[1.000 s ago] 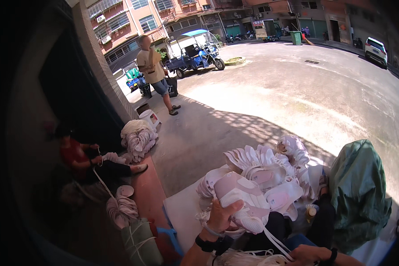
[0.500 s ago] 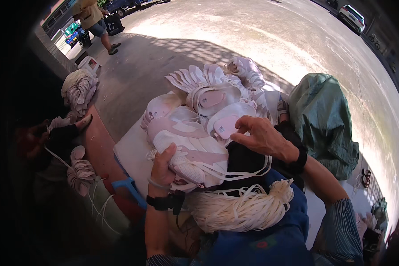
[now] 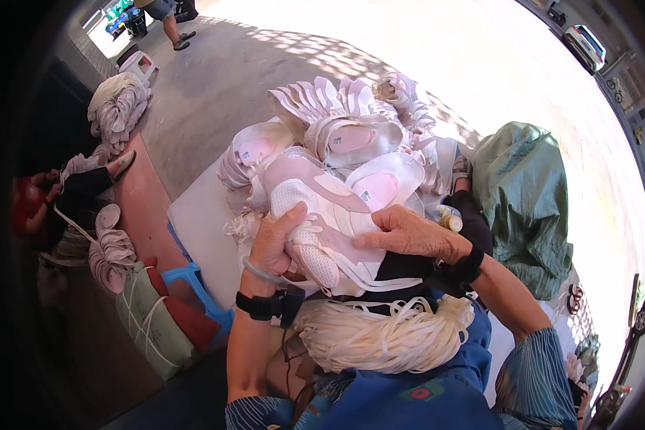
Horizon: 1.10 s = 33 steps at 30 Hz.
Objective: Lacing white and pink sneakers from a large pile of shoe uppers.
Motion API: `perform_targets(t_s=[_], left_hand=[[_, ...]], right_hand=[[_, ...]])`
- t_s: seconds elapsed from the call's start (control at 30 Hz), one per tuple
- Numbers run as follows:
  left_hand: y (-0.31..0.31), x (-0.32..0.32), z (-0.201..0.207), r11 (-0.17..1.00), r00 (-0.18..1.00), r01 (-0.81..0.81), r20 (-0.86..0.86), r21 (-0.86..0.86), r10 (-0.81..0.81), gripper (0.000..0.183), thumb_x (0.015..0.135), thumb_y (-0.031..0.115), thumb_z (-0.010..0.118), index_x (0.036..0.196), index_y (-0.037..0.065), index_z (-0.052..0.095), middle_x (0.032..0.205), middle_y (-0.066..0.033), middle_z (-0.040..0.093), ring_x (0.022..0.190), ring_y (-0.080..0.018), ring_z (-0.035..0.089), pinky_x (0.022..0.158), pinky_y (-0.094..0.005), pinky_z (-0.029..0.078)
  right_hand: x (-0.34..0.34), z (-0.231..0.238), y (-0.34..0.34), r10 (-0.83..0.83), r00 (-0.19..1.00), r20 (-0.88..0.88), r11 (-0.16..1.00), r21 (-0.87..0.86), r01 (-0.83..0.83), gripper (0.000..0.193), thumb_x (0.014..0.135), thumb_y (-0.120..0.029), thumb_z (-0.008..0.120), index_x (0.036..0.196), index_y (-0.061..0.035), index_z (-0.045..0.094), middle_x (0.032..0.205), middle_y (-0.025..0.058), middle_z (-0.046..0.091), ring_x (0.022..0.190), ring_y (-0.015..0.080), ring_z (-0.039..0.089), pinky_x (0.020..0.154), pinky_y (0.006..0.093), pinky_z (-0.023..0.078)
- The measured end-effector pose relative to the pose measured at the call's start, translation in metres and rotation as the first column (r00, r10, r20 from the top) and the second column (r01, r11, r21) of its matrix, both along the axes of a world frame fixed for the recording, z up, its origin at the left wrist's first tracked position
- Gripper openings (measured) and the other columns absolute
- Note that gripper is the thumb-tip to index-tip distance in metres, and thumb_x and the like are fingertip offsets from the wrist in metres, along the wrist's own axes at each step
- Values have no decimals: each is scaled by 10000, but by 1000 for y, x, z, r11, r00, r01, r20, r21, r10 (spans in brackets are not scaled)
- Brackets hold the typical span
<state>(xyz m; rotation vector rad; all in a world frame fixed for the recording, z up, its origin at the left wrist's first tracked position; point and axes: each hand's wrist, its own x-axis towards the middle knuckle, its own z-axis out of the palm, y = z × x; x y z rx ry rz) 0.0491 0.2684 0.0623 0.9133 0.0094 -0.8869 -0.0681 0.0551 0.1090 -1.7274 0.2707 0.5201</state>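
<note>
A pale pink and white shoe upper (image 3: pixel 327 213) lies across the middle, above my lap. My left hand (image 3: pixel 271 242) grips its left side, thumb on top and the other fingers partly hidden beneath. At its right edge my right hand (image 3: pixel 417 235) is closed on it, thumb tip against the surface and the fingers bent over the edge. A white shoelace (image 3: pixel 380 285) hangs in a loop below the upper. On my lap rests a thick bundle of cream laces (image 3: pixel 383 337). Several more uppers (image 3: pixel 355 137) with pink insides are heaped just beyond my hands.
A green sack (image 3: pixel 519 208) stands at right. To the left are stacked uppers (image 3: pixel 118 115), a blue stool (image 3: pixel 193 287) and a tied pale green bundle (image 3: pixel 150 319). A seated person (image 3: pixel 36 204) works at far left; another person's legs (image 3: pixel 170 27) show at the top.
My right hand has come down from above the heaped uppers to the held upper's right edge. My left hand still holds the upper. The view has shifted slightly.
</note>
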Motion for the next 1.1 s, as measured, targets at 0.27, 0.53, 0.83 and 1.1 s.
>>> perform_targets(t_s=[0.27,0.53,0.83,1.1], left_hand=[[52,-65,51,993,944,119,308,25,-121,613,736,159,754,1243,-55,483,1104,-129,616,971,-210,622,817,-324,517],[2,-40,56,949,938,273,175,158,-299,475,775,175,744,1138,-73,564,1010,-112,657,873,-159,640,742,-274,529],[-67,-6,7,670,575,425,390,609,-719,520,887,315,625,1213,-73,506,1089,-153,606,1023,-172,573,889,-302,458],[-1,-47,25,799,376,230,706,556,-600,714,730,230,765,1299,-41,429,1281,-198,469,1223,-278,445,1041,-385,346]], right_hand=[[-60,22,48,288,887,360,914,174,-367,313,905,-287,633,1050,-10,618,835,121,663,715,228,619,667,329,481],[-77,18,36,10,974,225,933,347,-90,323,922,-229,620,1159,-9,599,966,100,685,852,128,610,784,268,484],[-109,-24,17,-545,824,-156,719,420,555,388,943,-381,556,799,-32,647,579,-28,526,419,13,350,371,190,241],[-100,-23,10,-566,748,-346,553,515,656,346,956,-365,542,922,-31,624,578,-48,492,424,9,321,372,174,243]])
